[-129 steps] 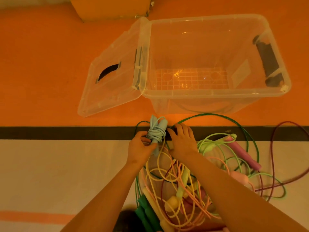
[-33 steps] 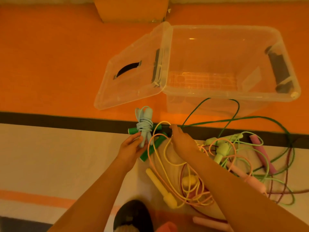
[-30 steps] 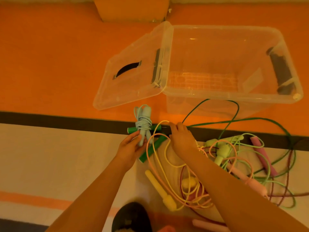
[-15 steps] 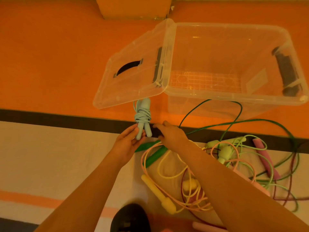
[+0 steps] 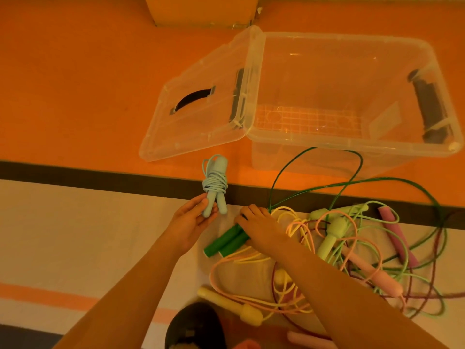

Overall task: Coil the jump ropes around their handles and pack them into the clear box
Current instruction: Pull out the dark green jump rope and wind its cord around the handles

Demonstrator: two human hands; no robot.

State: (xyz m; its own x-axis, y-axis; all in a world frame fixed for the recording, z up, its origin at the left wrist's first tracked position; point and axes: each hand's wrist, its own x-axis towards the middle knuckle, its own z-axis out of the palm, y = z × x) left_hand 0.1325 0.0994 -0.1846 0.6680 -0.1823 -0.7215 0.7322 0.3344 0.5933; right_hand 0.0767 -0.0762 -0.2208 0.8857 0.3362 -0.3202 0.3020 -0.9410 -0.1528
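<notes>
Grip: left hand [image 5: 191, 220] on blue rope [image 5: 215, 183], right hand [image 5: 261, 226] on green handles [image 5: 226, 240]

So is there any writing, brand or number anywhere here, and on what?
None can be read.
The clear box has a pale sticker-like patch on one inner wall, too blurred to read.
The lid, the coiled blue rope and the green handles show no print.

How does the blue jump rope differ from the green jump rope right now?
The blue jump rope has its cord wound tight round its handles; the green jump rope trails its cord loose over the floor. The left hand holds the blue jump rope up; the right hand grips the green jump rope's handles low on the floor. Both have paired handles and sit outside the clear box.
</notes>
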